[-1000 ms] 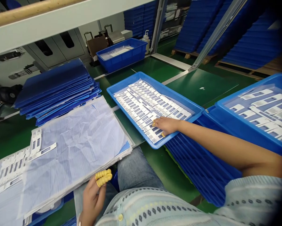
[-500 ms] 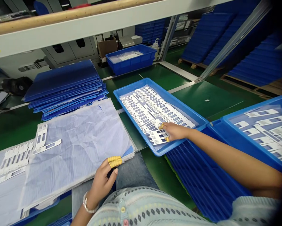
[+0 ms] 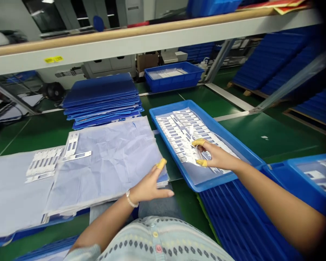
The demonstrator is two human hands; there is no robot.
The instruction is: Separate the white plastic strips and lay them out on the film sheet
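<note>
My right hand (image 3: 212, 155), with yellow finger cots, reaches into a blue tray (image 3: 241, 146) lined with rows of small white flat parts (image 3: 179, 132). Its fingers are curled around several of those parts, lifted slightly off the tray's near end. My left hand (image 3: 150, 183) rests at the near right corner of a crinkled translucent sheet (image 3: 108, 159) lying over a blue board. Its fingers are spread and hold nothing. More white parts (image 3: 44, 163) lie in a row on the sheet's left side.
A stack of blue boards (image 3: 101, 99) sits behind the sheet. A second blue bin (image 3: 174, 76) stands further back under a shelf beam (image 3: 152, 36). Stacked blue trays (image 3: 247, 224) fill the near right, with another tray of parts (image 3: 315, 174) at the right edge.
My right hand gathered white parts from the tray's near end and lifted them, leaving that end bare. My left hand rose from my lap to the sheet's corner. The view tilted upward.
</note>
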